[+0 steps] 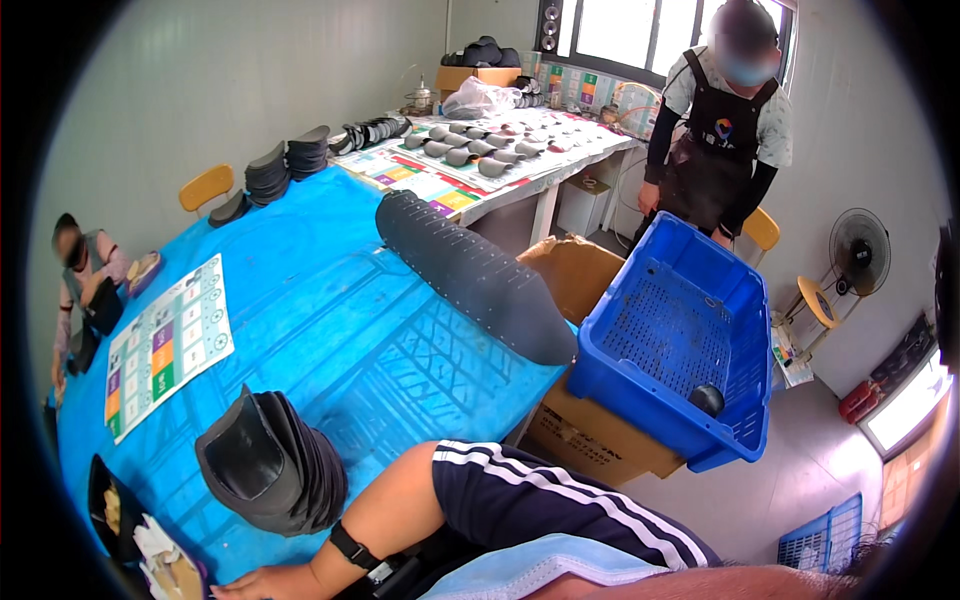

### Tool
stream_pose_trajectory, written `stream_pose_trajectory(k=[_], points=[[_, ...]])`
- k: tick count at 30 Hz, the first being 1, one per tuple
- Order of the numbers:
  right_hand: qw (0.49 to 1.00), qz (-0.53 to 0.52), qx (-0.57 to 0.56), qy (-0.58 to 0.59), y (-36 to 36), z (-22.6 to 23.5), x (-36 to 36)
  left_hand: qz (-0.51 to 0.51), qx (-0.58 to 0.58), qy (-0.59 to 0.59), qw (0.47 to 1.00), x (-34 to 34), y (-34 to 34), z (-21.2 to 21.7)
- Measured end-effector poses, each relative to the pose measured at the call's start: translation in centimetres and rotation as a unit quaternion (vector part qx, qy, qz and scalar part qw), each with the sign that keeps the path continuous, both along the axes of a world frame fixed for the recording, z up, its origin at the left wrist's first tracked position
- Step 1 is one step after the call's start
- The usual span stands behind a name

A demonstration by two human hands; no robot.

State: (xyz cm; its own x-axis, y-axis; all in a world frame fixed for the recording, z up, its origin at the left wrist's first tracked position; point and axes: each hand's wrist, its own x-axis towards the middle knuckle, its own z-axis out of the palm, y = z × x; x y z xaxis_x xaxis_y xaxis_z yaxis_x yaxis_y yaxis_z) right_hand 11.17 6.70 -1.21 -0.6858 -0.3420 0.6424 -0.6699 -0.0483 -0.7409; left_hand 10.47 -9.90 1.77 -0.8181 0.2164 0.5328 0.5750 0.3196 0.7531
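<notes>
My right arm, in a dark sleeve with white stripes and a black wristband, crosses the lower part of the view toward the left. My right hand (265, 583) rests low at the blue-covered table, fingers reaching toward a container (170, 562) with white and tan scraps in it. The fingers look stretched out, though the lower edge cuts them off. Just beyond the forearm stands a nested stack of black curved cap visors (270, 460). Farther off, a long row of nested dark visors (475, 275) lies across the table. My left hand is out of view.
A blue plastic crate (675, 330) with one dark piece inside sits on a cardboard box (590, 435) at the right, before a standing person (725, 130). Another person (85, 265) is at far left. Several visors (460, 157) lie on the farther table.
</notes>
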Motion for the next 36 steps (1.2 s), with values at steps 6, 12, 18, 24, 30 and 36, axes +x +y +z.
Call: stream_pose_trajectory(k=[6,12,18,24,30,36], points=[[1.0,0.003,-0.004,0.017,-0.5,-0.4,-0.2,-0.352,0.157,0.291,0.875,-4.3,-0.7,-2.4],[1.0,0.028,-0.001,0.005,-0.3,-0.3,-0.2,-0.035,0.013,-0.001,0.999,0.0,-0.2,-0.1],[0.999,0.029,0.012,-0.01,-0.3,-0.3,-0.1,-0.026,0.012,0.0,1.0,0.1,-0.2,-0.2],[0.997,0.038,0.054,-0.041,0.3,0.8,0.4,-0.015,-0.008,0.014,1.0,-1.7,-0.9,-1.3],[0.999,0.006,0.041,0.028,0.1,-0.7,-0.3,-0.017,-0.008,0.042,0.999,-0.1,-0.2,-0.6],[0.996,0.026,-0.077,-0.022,0.8,-0.1,-0.6,-0.048,-0.123,0.108,0.985,-0.5,-0.5,0.2]])
